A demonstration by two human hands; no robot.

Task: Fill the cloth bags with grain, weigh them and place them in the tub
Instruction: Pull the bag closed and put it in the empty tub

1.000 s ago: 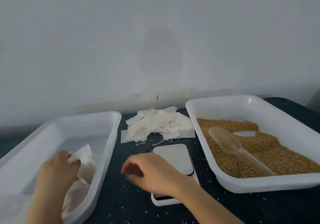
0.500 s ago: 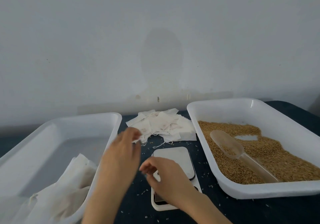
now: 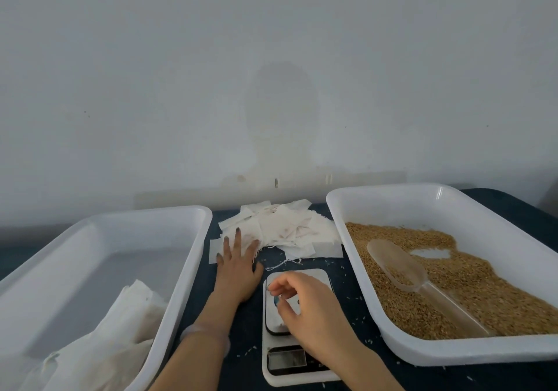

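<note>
The left hand (image 3: 238,270), spread flat on the cloth bags (image 3: 290,230), may drag several; the right hand (image 3: 305,303), loosely curled and empty, could bump the scale (image 3: 290,363) beneath it.

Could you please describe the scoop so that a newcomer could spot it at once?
On the dark table, right of the scale, stands a white tub of brown grain. The scoop lies on that grain, handle toward the person, and is the only clear plastic thing there.

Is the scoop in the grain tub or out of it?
In. The clear scoop lies on the grain inside the right-hand tub, untouched.
</note>
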